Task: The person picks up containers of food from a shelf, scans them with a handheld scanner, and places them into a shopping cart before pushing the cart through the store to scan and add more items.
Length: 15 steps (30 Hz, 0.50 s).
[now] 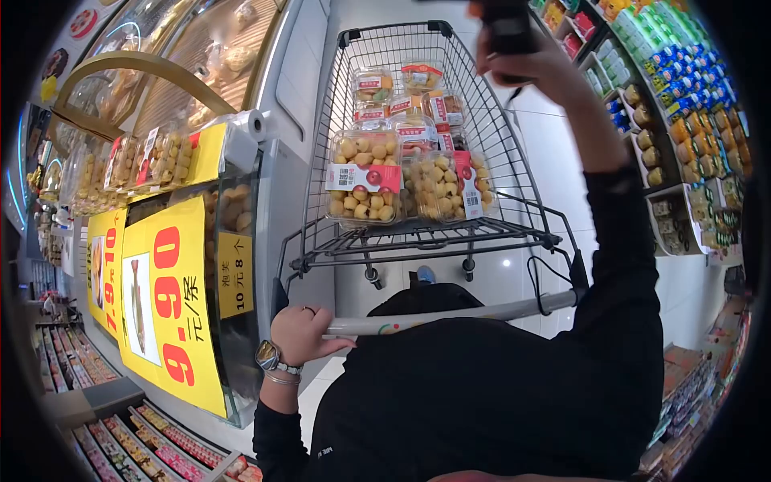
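My left hand (302,333), with a ring, a watch and a bracelet, is closed around the left end of the cart's grey handle bar (418,321). Raised at the upper right, my right hand (534,60) grips a black device (511,34), partly cut off by the top edge and slightly blurred. Inside the wire shopping cart (526,173) lie several clear boxes. Two large boxes of small round pastries, the left one (364,178) and the right one (454,186), are nearest to me. Smaller packs with red and white labels (418,132) lie behind them.
On the left stands a bakery counter with yellow price signs (173,305), stacked pastry boxes (157,159) and a plastic bag roll (255,125). Shelves of packaged goods (683,80) line the right side. Low racks of small packs (144,450) are at the lower left.
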Motion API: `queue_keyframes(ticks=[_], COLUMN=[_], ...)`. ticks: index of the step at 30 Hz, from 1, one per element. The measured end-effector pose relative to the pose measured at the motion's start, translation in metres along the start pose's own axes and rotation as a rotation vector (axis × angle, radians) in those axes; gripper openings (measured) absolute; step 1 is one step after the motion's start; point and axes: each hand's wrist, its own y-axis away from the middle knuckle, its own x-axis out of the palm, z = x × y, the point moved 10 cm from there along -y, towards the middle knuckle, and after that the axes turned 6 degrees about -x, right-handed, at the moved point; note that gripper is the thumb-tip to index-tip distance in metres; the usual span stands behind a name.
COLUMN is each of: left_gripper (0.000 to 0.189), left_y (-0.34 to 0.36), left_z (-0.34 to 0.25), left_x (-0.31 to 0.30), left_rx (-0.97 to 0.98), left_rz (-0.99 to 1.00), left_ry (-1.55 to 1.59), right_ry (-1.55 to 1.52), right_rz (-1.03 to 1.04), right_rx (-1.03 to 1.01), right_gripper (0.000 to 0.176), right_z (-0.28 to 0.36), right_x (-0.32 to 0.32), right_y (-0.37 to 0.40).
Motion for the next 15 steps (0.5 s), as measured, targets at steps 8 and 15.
queue_keyframes(ticks=[8, 15], left_gripper=[0.035, 0.047], left_y=[-0.045, -0.228], left_z=[-0.008, 0.099], left_x=[0.001, 0.094], left_rx=[0.004, -0.436], left_rz=[0.202, -0.051], left_ry=[0.198, 0.159], right_ry=[-0.343, 0.044], right_rz=[-0.384, -0.048], right_rx=[0.560, 0.758], right_gripper=[0.050, 0.049], right_z=[-0.305, -0.363], right_x=[-0.042, -0.007], right_y=[0.079, 0.092])
